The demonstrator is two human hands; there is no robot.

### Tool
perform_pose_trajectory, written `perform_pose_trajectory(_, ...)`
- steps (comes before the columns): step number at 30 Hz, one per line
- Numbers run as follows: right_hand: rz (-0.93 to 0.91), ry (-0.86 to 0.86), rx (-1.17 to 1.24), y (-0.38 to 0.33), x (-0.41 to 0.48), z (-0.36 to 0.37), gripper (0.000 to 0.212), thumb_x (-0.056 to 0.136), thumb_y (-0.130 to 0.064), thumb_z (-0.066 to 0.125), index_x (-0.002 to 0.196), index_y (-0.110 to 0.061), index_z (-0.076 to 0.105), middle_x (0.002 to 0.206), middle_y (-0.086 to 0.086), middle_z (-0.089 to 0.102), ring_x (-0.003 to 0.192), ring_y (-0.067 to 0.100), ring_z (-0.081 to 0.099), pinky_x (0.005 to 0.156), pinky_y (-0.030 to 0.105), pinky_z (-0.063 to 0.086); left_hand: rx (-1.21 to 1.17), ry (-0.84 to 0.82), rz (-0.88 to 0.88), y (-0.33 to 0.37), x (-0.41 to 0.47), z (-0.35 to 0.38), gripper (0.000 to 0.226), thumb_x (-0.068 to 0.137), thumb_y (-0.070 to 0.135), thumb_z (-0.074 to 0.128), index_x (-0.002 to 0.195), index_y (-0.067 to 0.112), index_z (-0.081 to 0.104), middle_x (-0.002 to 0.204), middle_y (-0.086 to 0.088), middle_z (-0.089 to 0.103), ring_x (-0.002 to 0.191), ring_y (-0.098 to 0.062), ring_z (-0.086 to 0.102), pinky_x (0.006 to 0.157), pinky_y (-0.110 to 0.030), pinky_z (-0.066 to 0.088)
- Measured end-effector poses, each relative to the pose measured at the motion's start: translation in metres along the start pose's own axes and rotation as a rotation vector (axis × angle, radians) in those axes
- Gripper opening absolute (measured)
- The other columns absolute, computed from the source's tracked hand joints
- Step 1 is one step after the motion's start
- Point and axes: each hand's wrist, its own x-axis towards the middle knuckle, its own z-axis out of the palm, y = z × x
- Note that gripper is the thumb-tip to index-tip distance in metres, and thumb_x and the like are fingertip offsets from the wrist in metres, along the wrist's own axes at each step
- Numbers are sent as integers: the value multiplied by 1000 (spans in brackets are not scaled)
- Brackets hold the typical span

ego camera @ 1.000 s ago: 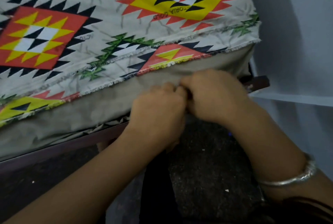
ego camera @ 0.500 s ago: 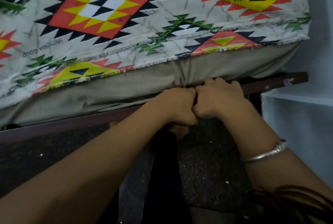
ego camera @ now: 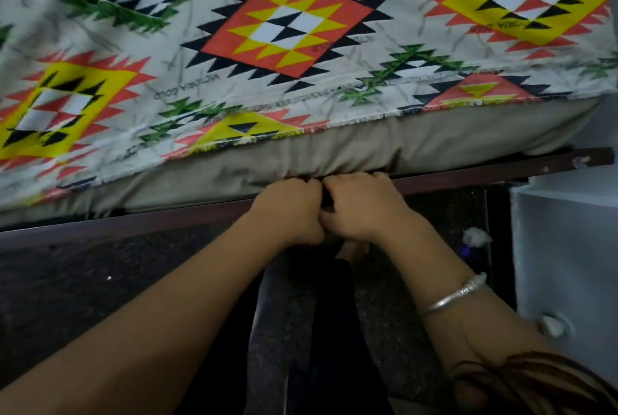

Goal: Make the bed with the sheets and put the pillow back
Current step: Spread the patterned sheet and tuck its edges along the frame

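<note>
A patterned sheet (ego camera: pixel 287 30) with orange, yellow and green diamonds covers the mattress top. Its plain beige border (ego camera: pixel 418 144) hangs down the mattress side. My left hand (ego camera: pixel 291 210) and my right hand (ego camera: pixel 361 204) sit side by side at the lower edge of that border. Their curled fingers grip the gathered beige cloth where it meets the dark bed frame (ego camera: pixel 485 170). The fingertips are hidden under the mattress edge. A silver bangle (ego camera: pixel 454 294) circles my right wrist. No pillow is in view.
The dark wooden frame rail runs left to right below the mattress. Dark speckled floor (ego camera: pixel 100 281) lies under it. A pale wall or cabinet (ego camera: pixel 568 247) stands close on the right. A white scrap (ego camera: pixel 476 235) lies on the floor by it.
Both hands moved down from the middle of the beige border to its lower edge at the frame rail. The view shifted, showing more of the sheet's top.
</note>
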Motion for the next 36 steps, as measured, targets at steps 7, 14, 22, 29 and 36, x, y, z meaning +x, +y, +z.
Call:
perform_pose_trajectory(7,96,-313,40,-2,34,-17,45,80,-41,56,122,-24,58,127,9,58,109,28,56,92,39,46,-233,-70,1,-14,22,2,61,66,54,73,115,19,61,115,-8,65,102,-28,61,83,-37,51)
perform_pose_trajectory(14,39,-231,-245,-32,43,-27,32,83,-28,60,113,-15,63,121,11,62,107,29,60,84,36,48,-234,98,-21,-31,9,2,48,75,47,72,108,14,64,108,-10,67,98,-29,63,70,-32,44)
perform_pose_trajectory(22,-313,93,-168,-102,35,0,30,90,-32,49,116,-15,52,112,12,63,101,33,60,74,36,45,-46,351,-354,-84,-58,33,42,78,44,56,110,17,56,114,-6,59,103,-29,58,84,-34,40)
perform_pose_trajectory(29,-207,-145,-265,-117,55,2,36,81,-36,63,113,-21,61,115,8,64,101,29,61,67,31,40,-193,63,-276,-103,-45,25,65,59,62,74,107,21,61,108,-2,66,98,-23,62,76,-31,40)
perform_pose_trajectory(36,-213,35,-456,-150,52,-12,26,83,-31,58,107,-21,64,111,5,64,102,28,62,73,32,44,-262,397,-177,-122,-58,51,41,72,43,70,101,16,60,100,-7,66,93,-29,62,77,-34,42)
